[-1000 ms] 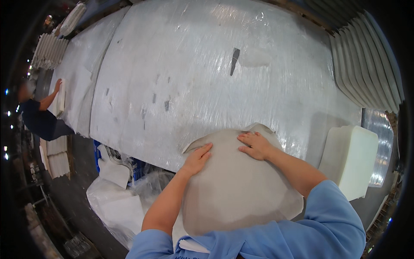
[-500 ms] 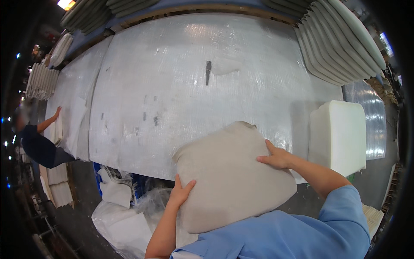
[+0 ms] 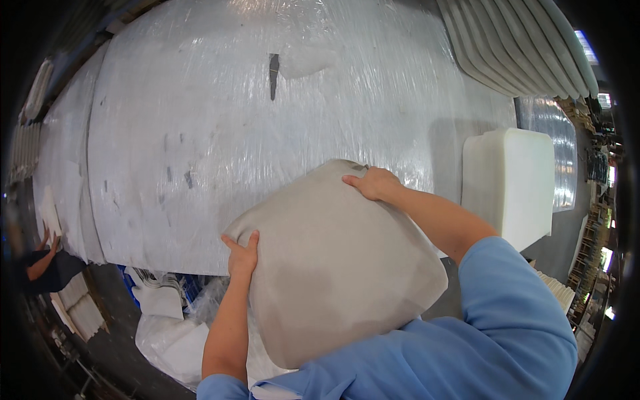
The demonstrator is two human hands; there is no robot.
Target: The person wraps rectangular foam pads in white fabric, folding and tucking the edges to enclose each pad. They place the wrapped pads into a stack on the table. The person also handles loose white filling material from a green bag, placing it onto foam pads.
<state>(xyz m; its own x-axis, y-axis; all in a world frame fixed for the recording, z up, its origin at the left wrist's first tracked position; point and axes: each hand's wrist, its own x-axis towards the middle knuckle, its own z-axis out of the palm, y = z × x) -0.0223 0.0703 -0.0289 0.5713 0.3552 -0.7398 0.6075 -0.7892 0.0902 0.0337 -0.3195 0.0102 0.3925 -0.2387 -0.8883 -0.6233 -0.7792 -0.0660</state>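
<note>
We have the greyish-beige cushion (image 3: pixel 347 267) between our blue shirt (image 3: pixel 413 367) and the plastic-wrapped table (image 3: pixel 233 133), over its near edge. Our left hand (image 3: pixel 243 256) grips its left corner, thumb on top; our right hand (image 3: pixel 375 183) pinches its far edge, other fingertips hidden

Light streaks all across the big worktable (image 3: pixel 233 140), glinting off wrinkled clear film (image 3: pixel 380 87)! A second wrapped table (image 3: pixel 63 153) sits right beside it, left. Down low, grey floor (image 3: pixel 123 357) spreads out. Far right, bright panels (image 3: pixel 587 47) blaze, windows or lamps, hard to tell, over blurred clutter (image 3: pixel 583 273).
</note>
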